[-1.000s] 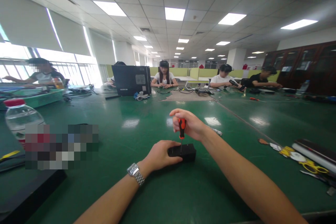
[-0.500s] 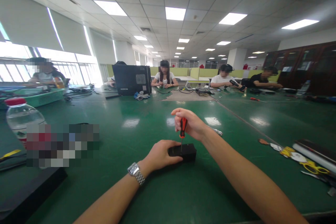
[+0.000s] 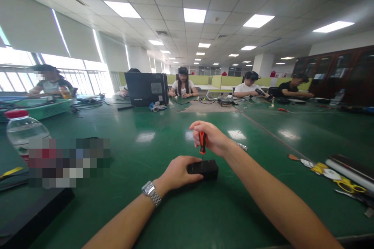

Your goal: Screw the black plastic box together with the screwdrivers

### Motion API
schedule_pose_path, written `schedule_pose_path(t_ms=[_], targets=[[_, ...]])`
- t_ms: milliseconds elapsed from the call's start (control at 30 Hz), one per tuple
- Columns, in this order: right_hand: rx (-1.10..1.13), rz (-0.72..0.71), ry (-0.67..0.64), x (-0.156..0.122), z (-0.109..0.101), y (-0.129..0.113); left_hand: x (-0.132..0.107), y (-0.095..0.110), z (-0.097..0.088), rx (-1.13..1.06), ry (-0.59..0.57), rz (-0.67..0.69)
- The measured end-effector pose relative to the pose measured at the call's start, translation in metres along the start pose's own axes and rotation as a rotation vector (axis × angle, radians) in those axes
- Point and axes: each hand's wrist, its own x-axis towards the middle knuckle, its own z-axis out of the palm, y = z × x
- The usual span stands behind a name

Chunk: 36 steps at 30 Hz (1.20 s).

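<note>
A black rectangular box [image 3: 210,169] rests on the green tabletop [image 3: 122,132]. My left hand [image 3: 177,172], with a silver watch [image 3: 150,192] at its wrist, grips the box's left end between thumb and fingers. Above the box, my right hand [image 3: 210,136] is closed round the red and black handle of a screwdriver [image 3: 202,146]. The screwdriver stands nearly upright, its thin shaft reaching down to the top face of the box. What the tip meets is too small to make out.
To the left stand a plastic bottle [image 3: 26,130] with a red cap and a green basket [image 3: 55,107]. Yellow-handled scissors [image 3: 350,186] lie at the right. Farther back are a black computer case [image 3: 146,89], gloves [image 3: 157,106] and several seated people.
The screwdriver handle has turned slightly in my right hand. My left hand and the box stay in place. Across the table, a person's hands have lowered and moved apart.
</note>
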Motion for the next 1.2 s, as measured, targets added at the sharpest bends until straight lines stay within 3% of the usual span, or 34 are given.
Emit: schedule_pose_path(t_ms=[167, 367, 533, 700, 867, 1000, 1200], targets=[[0.012, -0.017, 0.083, 0.001, 0.0, 0.0, 0.0, 0.001, 0.0, 0.002, -0.003, -0.014], [0.027, -0.02, 0.089, 0.002, -0.006, 0.001, 0.0, 0.0, 0.0, 0.016, 0.003, 0.005], [-0.021, -0.01, -0.042, -0.001, -0.002, -0.001, 0.0, 0.002, -0.002, 0.01, -0.012, -0.015], [-0.013, -0.026, 0.037, -0.001, 0.001, -0.002, 0.0, 0.001, 0.0, 0.004, -0.005, -0.021], [0.089, 0.012, -0.068, 0.002, -0.01, 0.002, 0.0, -0.003, 0.001, 0.003, 0.008, 0.015], [0.104, -0.015, -0.012, 0.005, -0.014, 0.006, 0.0, -0.003, 0.001, 0.011, 0.012, 0.018], [0.089, -0.047, -0.053, 0.004, -0.011, 0.005, 0.0, -0.003, 0.001, 0.006, 0.015, 0.008]])
